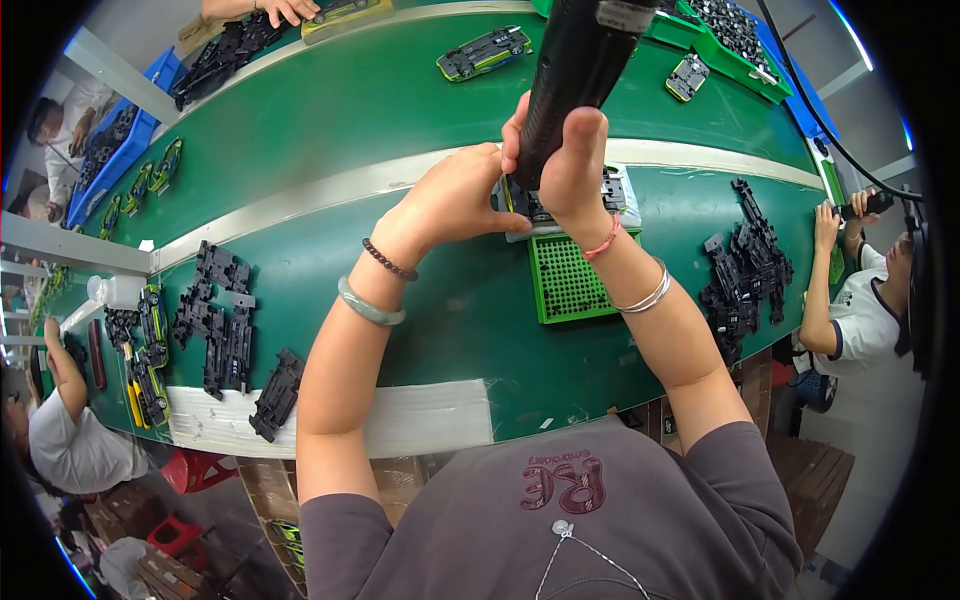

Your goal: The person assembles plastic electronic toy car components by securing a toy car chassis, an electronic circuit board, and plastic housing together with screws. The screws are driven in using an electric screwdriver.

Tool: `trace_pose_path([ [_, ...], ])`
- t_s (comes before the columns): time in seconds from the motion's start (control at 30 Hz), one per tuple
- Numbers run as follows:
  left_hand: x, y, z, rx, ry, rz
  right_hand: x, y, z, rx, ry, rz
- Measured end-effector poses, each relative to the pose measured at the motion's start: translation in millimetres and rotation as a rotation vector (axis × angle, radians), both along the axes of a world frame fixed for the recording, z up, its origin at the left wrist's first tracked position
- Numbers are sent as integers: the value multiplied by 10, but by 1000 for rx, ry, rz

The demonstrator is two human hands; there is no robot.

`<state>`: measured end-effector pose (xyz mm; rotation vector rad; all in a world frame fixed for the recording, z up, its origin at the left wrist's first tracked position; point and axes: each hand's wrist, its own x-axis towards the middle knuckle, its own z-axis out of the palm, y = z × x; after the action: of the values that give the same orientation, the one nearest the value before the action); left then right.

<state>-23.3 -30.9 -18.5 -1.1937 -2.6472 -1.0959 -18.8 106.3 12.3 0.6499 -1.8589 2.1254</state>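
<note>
Okay, nearest first: along the lower left of the frame there's a white foam strip (430, 415) with a loose black part (277, 395) lying partly on it, maybe parked there for easy reach. Just past that, mid-frame, sits a green holed tray (537, 292), right up against the work, so I'd guess it's there for quick picking. Can't make out what's in the holes.

Right above it, the black plastic base (528, 204) sits in a pale holder (629, 205), under both hands. Right hand (562, 160) is wrapped around a black powered driver (578, 75), pretty much upright, probably to keep it square to the base. Left hand (455, 195) has its thumb spread along the near edge, likely steadying things; its fingertips are hidden, so no clue whether it's actually pinching. The driver's tip is blocked too, and its top is cut off.

Farther up, there's an upturned toy car (484, 54), and somebody else's hand (285, 10) cropped at upper left.
</note>
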Motion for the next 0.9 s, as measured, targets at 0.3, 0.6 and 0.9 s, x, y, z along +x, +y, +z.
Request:
trace_pose_path([
  [0.3,-26,-26,63,-12,-49,0,-40,-59,-41,-152,48,60],
  [0.6,33,60,114,12,62,-12,-34,167,-4,-377,-9,86],
  [0.9,-99,-707,871,595,-339,190,653,1509,-46,-194,12,-288],
])
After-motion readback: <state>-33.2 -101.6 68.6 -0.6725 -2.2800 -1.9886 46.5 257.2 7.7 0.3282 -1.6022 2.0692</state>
